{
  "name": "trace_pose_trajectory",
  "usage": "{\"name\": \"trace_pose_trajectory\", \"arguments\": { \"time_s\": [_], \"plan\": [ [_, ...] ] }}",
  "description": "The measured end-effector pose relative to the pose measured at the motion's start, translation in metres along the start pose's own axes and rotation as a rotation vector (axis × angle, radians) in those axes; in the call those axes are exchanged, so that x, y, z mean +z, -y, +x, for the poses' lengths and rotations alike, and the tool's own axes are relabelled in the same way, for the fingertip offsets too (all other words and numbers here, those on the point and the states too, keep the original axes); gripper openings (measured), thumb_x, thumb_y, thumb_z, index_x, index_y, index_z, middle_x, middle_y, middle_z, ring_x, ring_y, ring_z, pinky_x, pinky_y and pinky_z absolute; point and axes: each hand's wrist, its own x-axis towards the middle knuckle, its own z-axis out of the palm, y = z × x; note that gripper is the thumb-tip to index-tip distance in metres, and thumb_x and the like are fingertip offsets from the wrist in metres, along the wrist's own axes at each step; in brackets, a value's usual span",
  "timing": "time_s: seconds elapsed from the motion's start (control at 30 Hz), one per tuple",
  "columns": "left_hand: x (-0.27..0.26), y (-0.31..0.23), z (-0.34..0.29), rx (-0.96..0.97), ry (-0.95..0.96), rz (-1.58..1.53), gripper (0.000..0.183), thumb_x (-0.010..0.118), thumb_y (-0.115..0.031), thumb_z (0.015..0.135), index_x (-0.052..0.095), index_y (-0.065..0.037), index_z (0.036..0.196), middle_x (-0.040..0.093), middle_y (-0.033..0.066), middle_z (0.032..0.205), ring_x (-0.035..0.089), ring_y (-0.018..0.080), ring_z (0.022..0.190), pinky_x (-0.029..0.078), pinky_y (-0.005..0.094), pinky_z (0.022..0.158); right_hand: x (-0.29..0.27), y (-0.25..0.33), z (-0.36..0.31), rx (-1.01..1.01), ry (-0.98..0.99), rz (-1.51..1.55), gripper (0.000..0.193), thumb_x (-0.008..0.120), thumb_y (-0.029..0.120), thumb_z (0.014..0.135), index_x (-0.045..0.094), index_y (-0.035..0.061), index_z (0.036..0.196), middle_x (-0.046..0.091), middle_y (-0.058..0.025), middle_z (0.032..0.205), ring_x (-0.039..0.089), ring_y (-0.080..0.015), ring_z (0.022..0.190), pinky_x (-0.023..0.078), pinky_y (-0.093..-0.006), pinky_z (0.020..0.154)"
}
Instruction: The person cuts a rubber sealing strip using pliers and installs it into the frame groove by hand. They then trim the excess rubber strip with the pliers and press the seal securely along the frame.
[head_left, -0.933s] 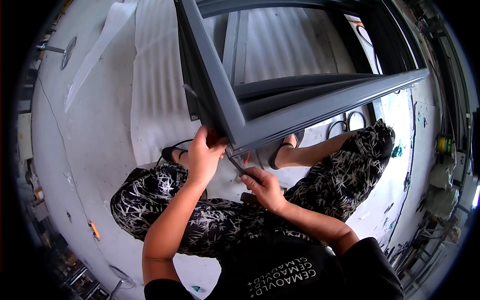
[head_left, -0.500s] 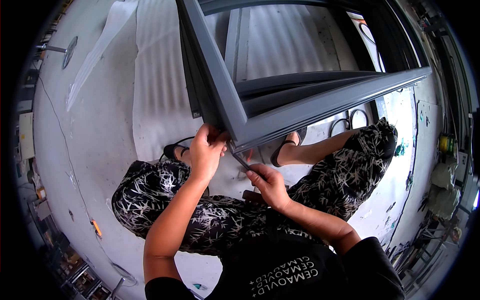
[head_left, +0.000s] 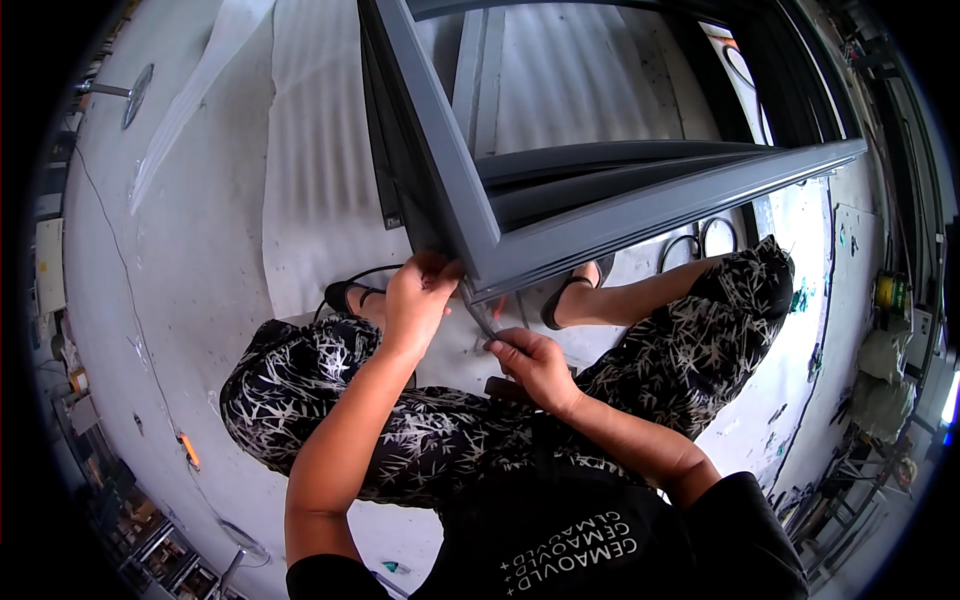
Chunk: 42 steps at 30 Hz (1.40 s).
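A dark grey metal window frame [head_left: 590,235] stands tilted above my lap, its near corner pointing at me. My left hand [head_left: 418,305] is closed in a pinch against the underside of that corner; what the fingertips hold is hidden. From beside the left thumb a thin, dark, slightly bent sealing strip [head_left: 478,318] runs down to my right hand [head_left: 540,368]. The right thumb and fingers are closed on its lower end. Just below the right fingers a dark blocky piece [head_left: 508,391] shows; whether the hand touches it I cannot tell.
My knees in patterned trousers [head_left: 310,380] flank the work. A white foam sheet [head_left: 315,170] covers part of the grey floor. Black loops [head_left: 718,237] lie behind the frame. A thin cable with an orange piece [head_left: 189,450] runs at left, and cluttered shelving [head_left: 165,560] stands at lower left.
The strip between my hands looks more bent and paler than before. My right hand has shifted very slightly left; the left hand keeps its pinch at the corner.
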Motion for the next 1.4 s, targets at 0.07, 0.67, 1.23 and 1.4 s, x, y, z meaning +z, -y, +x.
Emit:
{"name": "trace_pose_trajectory", "arguments": {
  "time_s": [0.07, 0.67, 1.23, 1.4],
  "plan": [
    [0.0, -0.005, -0.001, -0.129, 0.097, -0.107, 0.022, 0.062, -0.018, 0.094, 0.062, 0.001, 0.105, 0.065, 0.0033, 0.082, 0.059, 0.0085, 0.068, 0.046, 0.0212, 0.054, 0.0, 0.002, -0.001, 0.021, 0.003, 0.026, 0.025, 0.063, 0.022, 0.095, 0.065, -0.0007, 0.106, 0.053, 0.0025, 0.07, 0.045, -0.0046, 0.06, 0.038, -0.0208, 0.052],
    [-0.01, 0.013, -0.004, -0.177, 0.358, -0.269, 0.022, 0.059, -0.016, 0.096, 0.061, 0.001, 0.111, 0.066, 0.0062, 0.097, 0.063, 0.0153, 0.086, 0.056, 0.0329, 0.078, -0.005, 0.0, 0.006, -0.008, -0.01, -0.001, 0.025, 0.063, 0.02, 0.095, 0.064, -0.0031, 0.104, 0.057, 0.0016, 0.075, 0.05, -0.0061, 0.069, 0.044, -0.0229, 0.062],
    [0.013, 0.03, -0.024, -0.191, 0.381, -0.374, 0.023, 0.059, -0.022, 0.097, 0.061, -0.001, 0.107, 0.065, 0.0039, 0.095, 0.062, 0.0141, 0.084, 0.052, 0.03, 0.079, -0.022, -0.003, -0.015, -0.012, -0.11, -0.075, 0.025, 0.063, 0.021, 0.094, 0.065, -0.0003, 0.106, 0.054, 0.0034, 0.071, 0.044, -0.0035, 0.059, 0.035, -0.0191, 0.052],
    [0.013, 0.018, -0.018, -0.286, 0.36, -0.413, 0.03, 0.058, -0.022, 0.098, 0.06, 0.003, 0.113, 0.067, 0.0079, 0.098, 0.066, 0.016, 0.084, 0.055, 0.0288, 0.079, -0.03, -0.006, -0.016, 0.026, -0.115, -0.103, 0.024, 0.064, 0.02, 0.093, 0.065, -0.0006, 0.106, 0.054, 0.0032, 0.071, 0.044, -0.004, 0.059, 0.036, -0.0194, 0.052]
  ]
}}
